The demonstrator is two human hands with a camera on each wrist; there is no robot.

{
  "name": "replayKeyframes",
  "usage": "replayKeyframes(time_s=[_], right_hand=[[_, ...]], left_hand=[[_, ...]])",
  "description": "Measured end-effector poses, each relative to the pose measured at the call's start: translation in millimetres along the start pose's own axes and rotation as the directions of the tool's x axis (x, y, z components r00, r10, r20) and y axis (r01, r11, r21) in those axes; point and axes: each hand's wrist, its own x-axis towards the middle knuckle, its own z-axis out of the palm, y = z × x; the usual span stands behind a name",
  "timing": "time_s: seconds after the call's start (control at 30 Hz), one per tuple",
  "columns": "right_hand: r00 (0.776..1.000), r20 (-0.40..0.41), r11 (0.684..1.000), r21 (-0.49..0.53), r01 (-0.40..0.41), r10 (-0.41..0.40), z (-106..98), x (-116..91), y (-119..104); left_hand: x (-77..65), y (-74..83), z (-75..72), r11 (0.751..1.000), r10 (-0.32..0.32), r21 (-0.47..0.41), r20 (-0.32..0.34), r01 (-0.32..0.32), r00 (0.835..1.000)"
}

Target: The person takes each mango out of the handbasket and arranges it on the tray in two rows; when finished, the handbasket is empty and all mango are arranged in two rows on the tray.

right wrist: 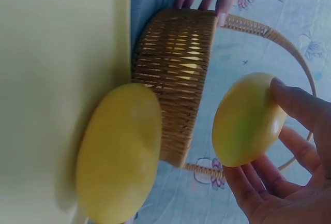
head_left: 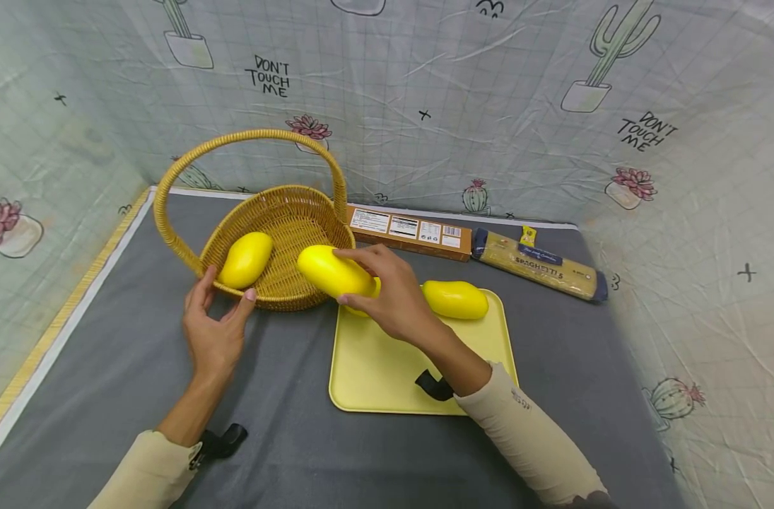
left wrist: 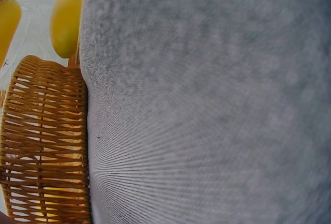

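A yellow mango point(head_left: 336, 271) is pinched between the thumb and fingers of my right hand point(head_left: 389, 293), raised beside the right rim of a wicker basket point(head_left: 291, 305). The right wrist view shows this mango point(right wrist: 249, 119) with a greenish patch. My left hand point(head_left: 216, 332) grips the basket's near-left rim, its thumb over the edge. Inside the basket lies another mango point(head_left: 247, 260). On a yellow tray point(head_left: 387, 378) rests a further mango point(head_left: 455, 300); one more, partly hidden behind my right hand, shows at the tray's far-left corner.
Behind the tray, a brown box point(head_left: 412, 232) and a spaghetti packet point(head_left: 539, 266) lie along the back edge of the grey-covered table point(head_left: 285, 438). The basket's tall hoop handle point(head_left: 259, 134) arches over it. Printed cloth point(head_left: 425, 85) encloses the back and sides.
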Motion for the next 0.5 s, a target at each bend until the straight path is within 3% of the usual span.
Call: replayKeyframes(time_s=[0.5], right_hand=[[0.992,0.113,0.997,-0.054,-0.057,0.062,-6,-52,24]], left_hand=[[0.4,-1.1,0.1,1.0,-0.022,0.002,-0.002,0.022,1.0]])
